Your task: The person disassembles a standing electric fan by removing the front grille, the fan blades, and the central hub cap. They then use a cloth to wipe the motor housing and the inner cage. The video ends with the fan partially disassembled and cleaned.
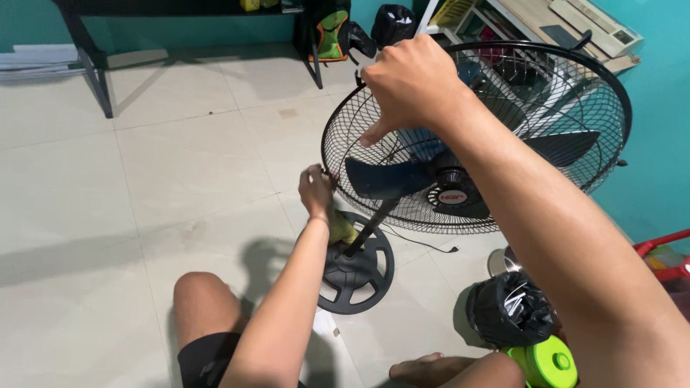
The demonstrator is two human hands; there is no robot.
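Gripping the black wire guard (575,108) of a stand fan (460,187), both hands are set on its rim above the tiled floor (144,179).

The left hand (316,190) is pinched shut on the guard's lower left edge, while the right hand (413,86) is curled over the top rim, its fingers closed around the wire. The guard is judged light but springy and easily bent, so the stiff outer ring is the safest hold; the round base (356,269) looks heavy enough to steady it. The dark blades (381,176) are seen through the open front. The right forearm hides part of the guard, and the black-wrapped object (509,310) beside the green lid (550,363) cannot be identified.
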